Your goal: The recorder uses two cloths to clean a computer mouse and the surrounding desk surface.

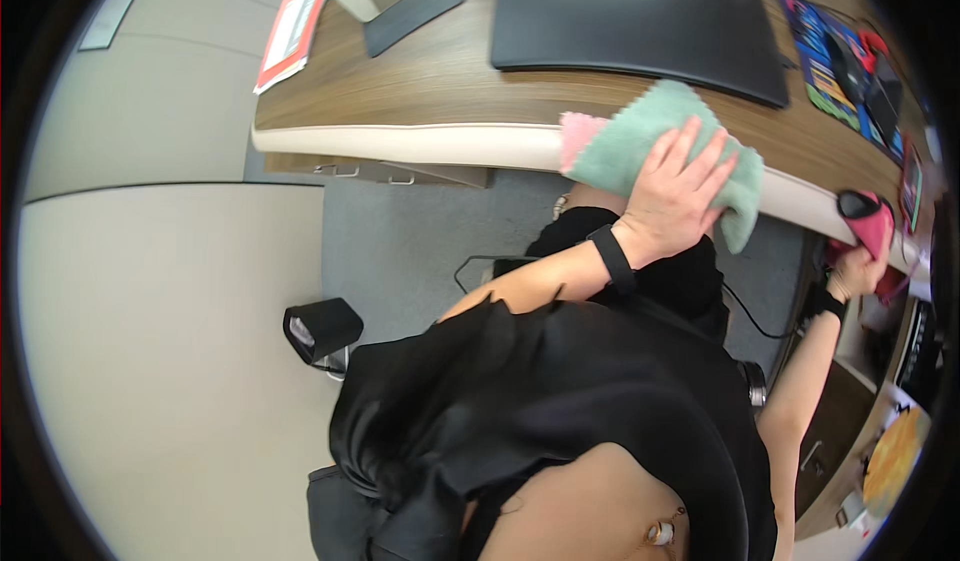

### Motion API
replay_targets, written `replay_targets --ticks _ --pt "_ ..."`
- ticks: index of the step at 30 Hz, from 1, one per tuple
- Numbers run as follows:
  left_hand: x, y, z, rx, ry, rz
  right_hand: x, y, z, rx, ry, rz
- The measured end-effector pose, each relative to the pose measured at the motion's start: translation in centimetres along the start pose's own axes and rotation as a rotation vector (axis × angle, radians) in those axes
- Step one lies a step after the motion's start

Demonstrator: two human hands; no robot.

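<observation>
My left hand [679,193] lies with spread fingers on a green fluffy cloth [622,152], pressing it against the pale front edge of the wooden desk [420,103]. A pink cloth [579,137] shows from beneath the green one at its left. The cloth's upper corner touches the front of a closed black laptop [637,20]. Far right, beside the desk's edge, my right hand [859,268] is closed round a pink object with a dark round opening [870,219]; the object's kind is unclear.
A patterned mat [825,103] with a dark mouse and other items lies right of the laptop. Red-edged papers [289,35] and a dark stand base [416,17] are at the upper left. Drawers [390,173] sit under the desk, and a black box-like object [322,330] stands near the partition [165,336].
</observation>
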State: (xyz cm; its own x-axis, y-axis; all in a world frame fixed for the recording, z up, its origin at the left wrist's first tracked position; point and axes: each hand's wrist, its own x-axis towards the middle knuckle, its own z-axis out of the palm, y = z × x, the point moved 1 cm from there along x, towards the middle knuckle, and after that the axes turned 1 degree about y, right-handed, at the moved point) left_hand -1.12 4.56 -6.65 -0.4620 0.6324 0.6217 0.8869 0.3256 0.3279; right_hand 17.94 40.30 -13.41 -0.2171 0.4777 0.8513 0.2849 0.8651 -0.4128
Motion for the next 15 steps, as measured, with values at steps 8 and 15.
replay_targets --ticks 8,15 --pt "-11.9 -17.4 -16.0 0.382 0.056 -0.324 -1.1 4.2 -1.8 -0.331 -0.086 0.297" --pt "-13.6 -36.9 -28.5 0.581 -0.018 -0.856 0.6 -2.2 1.2 -0.478 -0.448 0.636"
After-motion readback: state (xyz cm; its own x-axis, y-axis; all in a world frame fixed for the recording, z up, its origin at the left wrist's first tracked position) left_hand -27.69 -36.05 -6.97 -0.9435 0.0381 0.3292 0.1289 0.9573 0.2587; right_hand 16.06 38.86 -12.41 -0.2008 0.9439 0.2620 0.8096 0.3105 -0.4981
